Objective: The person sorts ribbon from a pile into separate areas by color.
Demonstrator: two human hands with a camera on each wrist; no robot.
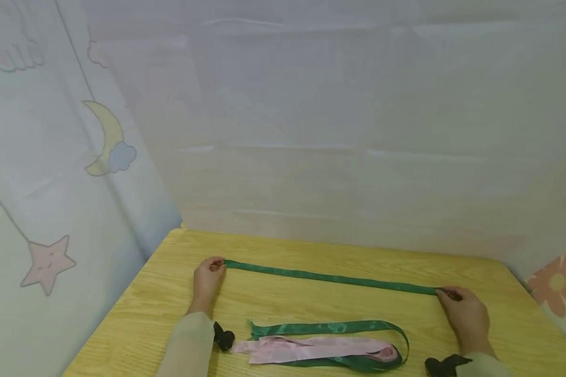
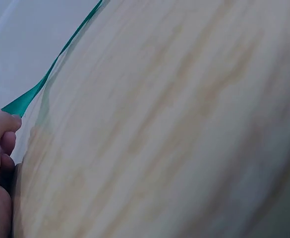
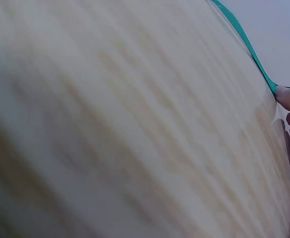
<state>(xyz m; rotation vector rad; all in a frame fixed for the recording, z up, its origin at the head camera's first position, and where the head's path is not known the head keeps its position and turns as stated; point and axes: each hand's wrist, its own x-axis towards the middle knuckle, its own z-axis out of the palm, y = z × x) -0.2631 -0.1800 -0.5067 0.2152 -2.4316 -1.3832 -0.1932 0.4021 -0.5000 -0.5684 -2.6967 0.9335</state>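
Yellow wood table (image 1: 137,314), pale wall (image 1: 283,104) behind. Head view: green ribbon (image 1: 330,277) stretched between left hand (image 1: 207,283) at 7 o'clock, right hand (image 1: 467,314) at 4, both pinching; looped ribbons (image 1: 320,348) near 6. Left wrist: pinched end, strip toward 1. Right wrist: same, toward 11. Even, gentle tension should suit.

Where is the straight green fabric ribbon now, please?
In the head view, the straight green ribbon stretches between the left hand and right hand, beyond the pink fabric ribbon on the yellow wooden table.
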